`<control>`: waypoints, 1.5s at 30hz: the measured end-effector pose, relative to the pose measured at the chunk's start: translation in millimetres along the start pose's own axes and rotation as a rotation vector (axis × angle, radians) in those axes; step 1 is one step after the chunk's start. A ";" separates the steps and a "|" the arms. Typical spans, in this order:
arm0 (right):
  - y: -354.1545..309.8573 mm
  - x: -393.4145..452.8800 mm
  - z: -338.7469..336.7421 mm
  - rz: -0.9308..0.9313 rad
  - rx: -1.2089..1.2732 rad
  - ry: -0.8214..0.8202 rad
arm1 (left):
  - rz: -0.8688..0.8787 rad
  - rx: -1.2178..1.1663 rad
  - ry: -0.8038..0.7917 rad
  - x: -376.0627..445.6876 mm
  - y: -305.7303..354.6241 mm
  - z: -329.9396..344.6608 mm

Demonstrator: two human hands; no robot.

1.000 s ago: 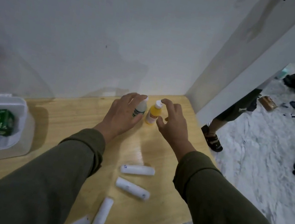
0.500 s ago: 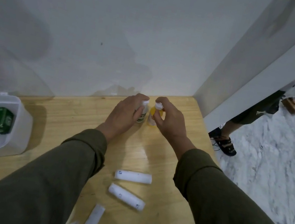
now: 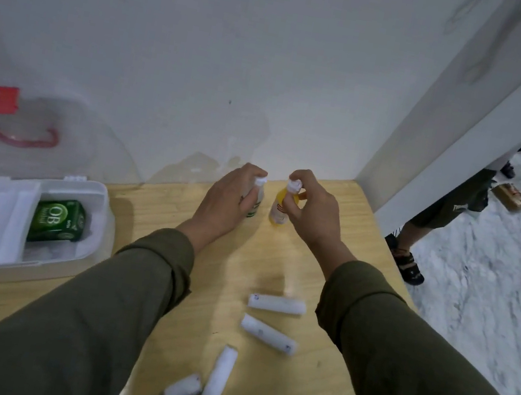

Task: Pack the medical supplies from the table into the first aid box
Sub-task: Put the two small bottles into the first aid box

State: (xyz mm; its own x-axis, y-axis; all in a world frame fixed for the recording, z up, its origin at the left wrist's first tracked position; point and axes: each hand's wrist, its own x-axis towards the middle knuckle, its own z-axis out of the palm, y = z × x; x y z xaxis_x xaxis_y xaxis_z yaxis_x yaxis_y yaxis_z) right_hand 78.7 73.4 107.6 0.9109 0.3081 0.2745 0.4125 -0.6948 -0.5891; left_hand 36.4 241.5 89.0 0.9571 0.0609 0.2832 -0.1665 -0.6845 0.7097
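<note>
At the far side of the wooden table [image 3: 158, 214], my left hand [image 3: 227, 202] grips a small white bottle [image 3: 257, 198] with a green label. My right hand [image 3: 314, 212] grips a small yellow bottle [image 3: 280, 207] with a white cap. Both bottles stand upright, close together, near the wall. The white first aid box [image 3: 91, 199] lies open at the left with a green carton [image 3: 55, 220] inside; its clear lid [image 3: 21, 127] leans back against the wall. Several white bandage rolls [image 3: 277, 304] lie on the table between my forearms.
A white wall stands right behind the table. The table's right edge drops to a marble floor. Another person's legs in sandals [image 3: 409, 262] stand just past that edge by a white post [image 3: 454, 134]. Dark items lie on the floor far right.
Both hands have closed around the two bottles, which a second ago they were only touching. The bottles are now slightly further apart, and the view has swung left so the box shows more.
</note>
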 end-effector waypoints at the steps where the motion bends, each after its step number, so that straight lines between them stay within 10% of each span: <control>1: -11.6 -2.4 0.9 0.000 -0.001 0.013 | 0.017 -0.003 0.010 -2.7 0.4 -11.0; 20: -236.7 -35.3 83.0 -0.074 0.136 0.023 | 0.015 -0.009 0.217 -83.5 -75.9 -220.8; 45: -247.2 -36.6 147.6 -0.070 0.109 -0.249 | -0.158 -0.141 -0.095 -92.0 -144.4 -224.3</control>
State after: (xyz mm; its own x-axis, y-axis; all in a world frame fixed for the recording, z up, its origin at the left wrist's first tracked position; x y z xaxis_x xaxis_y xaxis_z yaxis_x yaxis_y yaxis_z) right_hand -55.3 329.8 131.1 0.8489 0.5124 0.1301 0.4608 -0.5965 -0.6572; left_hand -80.8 497.6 105.2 0.9908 0.0860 0.1041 -0.0378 -0.5633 0.8254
